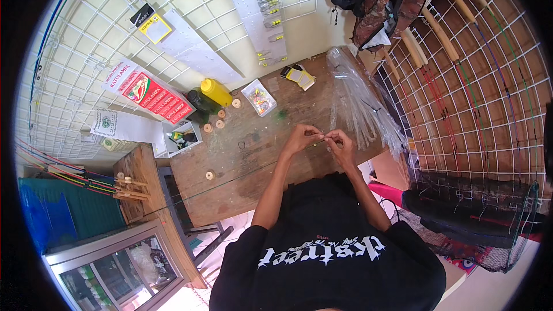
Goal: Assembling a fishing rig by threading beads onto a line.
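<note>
Above the near part of the wooden table (259,138), my two hands meet with the fingertips almost touching. My left hand (304,139) is closed in a pinch, and my right hand (342,146) pinches just beside it. A thin green rod (222,183) slants across the table from the lower left, passes behind my left forearm and ends near the fingers. Whatever tiny piece lies between the fingertips is too small to make out. On the table left of the hands lies a small dark ring (242,145).
Wooden discs (210,175), a yellow bottle (215,92), a dark bottle (201,103) and a white tray (259,98) of small colourful pieces stand on the table. Clear plastic sleeves (360,103) cover its right side. Rods (449,46) hang on the right grid; a glass-doored cabinet (118,273) stands lower left.
</note>
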`<state>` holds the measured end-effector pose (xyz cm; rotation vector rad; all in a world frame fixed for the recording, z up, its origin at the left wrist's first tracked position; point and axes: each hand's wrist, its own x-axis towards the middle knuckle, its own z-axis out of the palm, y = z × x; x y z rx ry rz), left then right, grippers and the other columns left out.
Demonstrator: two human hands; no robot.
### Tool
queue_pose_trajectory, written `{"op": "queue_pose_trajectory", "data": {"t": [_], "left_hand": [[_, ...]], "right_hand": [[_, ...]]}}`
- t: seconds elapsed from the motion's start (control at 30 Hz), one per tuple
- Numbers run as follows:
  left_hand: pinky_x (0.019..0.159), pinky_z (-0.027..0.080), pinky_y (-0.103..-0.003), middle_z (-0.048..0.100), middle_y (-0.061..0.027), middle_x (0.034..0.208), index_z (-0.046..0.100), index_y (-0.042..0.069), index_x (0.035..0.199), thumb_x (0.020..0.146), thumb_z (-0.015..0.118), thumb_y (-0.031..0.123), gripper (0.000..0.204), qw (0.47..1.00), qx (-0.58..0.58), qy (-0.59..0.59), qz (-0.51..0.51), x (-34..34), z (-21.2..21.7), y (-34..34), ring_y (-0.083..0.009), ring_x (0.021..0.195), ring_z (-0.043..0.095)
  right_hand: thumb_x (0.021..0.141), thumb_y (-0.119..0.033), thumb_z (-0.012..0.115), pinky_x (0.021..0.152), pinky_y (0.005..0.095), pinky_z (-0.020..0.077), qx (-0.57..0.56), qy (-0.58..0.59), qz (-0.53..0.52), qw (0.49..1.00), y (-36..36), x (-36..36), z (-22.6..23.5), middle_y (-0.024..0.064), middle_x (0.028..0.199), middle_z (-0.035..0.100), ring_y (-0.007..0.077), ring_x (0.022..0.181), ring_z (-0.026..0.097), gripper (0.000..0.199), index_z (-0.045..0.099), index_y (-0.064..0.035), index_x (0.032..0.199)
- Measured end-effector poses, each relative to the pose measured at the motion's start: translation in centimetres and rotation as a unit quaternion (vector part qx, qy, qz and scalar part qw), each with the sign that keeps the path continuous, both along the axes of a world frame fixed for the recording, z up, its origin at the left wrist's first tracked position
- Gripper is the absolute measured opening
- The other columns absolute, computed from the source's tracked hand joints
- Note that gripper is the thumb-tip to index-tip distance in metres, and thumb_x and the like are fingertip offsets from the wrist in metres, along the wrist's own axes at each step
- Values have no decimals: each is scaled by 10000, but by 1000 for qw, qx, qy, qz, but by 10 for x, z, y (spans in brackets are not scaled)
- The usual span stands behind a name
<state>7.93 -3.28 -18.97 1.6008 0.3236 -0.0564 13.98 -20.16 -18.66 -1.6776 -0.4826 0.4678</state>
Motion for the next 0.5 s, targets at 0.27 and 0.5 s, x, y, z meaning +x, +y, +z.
{"op": "queue_pose_trajectory", "data": {"t": [0.27, 0.5], "left_hand": [[647, 442, -339, 611, -116, 810, 654, 45, 879, 795, 666, 154, 138, 962, 228, -140, -57, 4, 13, -3, -235, 721, 576], [599, 425, -309, 595, -68, 727, 616, 28, 874, 817, 645, 184, 169, 984, 163, -29, -64, 6, 5, -4, -124, 645, 515]], "right_hand": [[823, -21, 638, 605, 205, 446, 8, -8, -17, 1000, -1, 8, -8, -2, 754, 610, 52, 676, 562, 73, 593, -22, 881], [810, -2, 644, 620, 216, 456, 18, -4, -24, 1000, 0, 11, -6, 12, 774, 613, 62, 687, 566, 115, 581, -23, 903]]}}
